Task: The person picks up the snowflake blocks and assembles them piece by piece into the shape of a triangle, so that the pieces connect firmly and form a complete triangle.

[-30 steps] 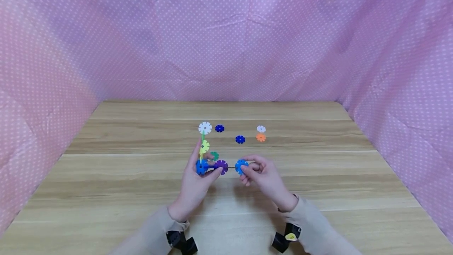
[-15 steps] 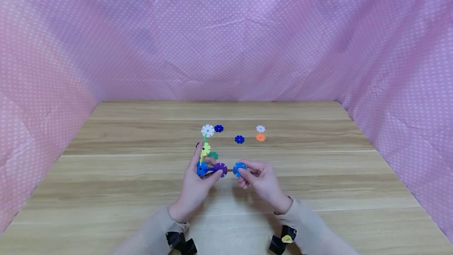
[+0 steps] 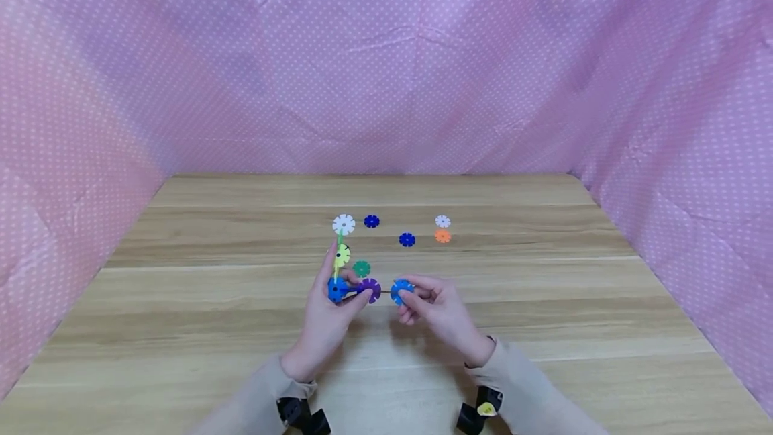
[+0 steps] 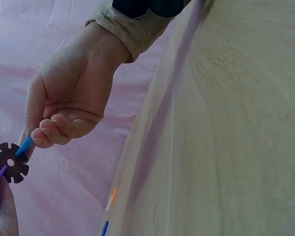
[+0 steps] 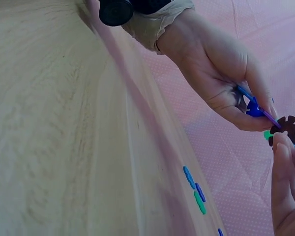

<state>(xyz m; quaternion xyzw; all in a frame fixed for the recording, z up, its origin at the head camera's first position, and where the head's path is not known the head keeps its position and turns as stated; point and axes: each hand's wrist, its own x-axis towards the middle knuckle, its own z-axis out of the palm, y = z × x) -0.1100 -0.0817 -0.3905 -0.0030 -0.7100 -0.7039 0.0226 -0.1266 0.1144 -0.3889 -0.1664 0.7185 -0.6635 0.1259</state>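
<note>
My left hand point(image 3: 326, 317) pinches a purple slotted disc point(image 3: 369, 290) between thumb and fingers. Joined to it is a chain with a blue disc point(image 3: 336, 289), a yellow disc point(image 3: 342, 256) and a white disc point(image 3: 343, 224) at its far end. My right hand point(image 3: 437, 311) pinches another blue disc point(image 3: 401, 291). Between the hands a brown slotted disc point(image 4: 17, 172) stands edge-on in the head view. In the left wrist view, the right hand's blue disc meets one edge of the brown disc, and purple meets the opposite edge. How deep the slots engage is unclear.
Beyond the hands, loose discs lie on the wooden table point(image 3: 543, 274): green point(image 3: 362, 268), two dark blue point(image 3: 371, 221), white point(image 3: 443, 221) and orange point(image 3: 443, 235). Pink dotted cloth point(image 3: 386, 86) hangs around the back and sides.
Both hands and the held chain have shifted slightly left. The right hand's blue disc has come a little nearer the purple one. The green disc on the table shows more fully.
</note>
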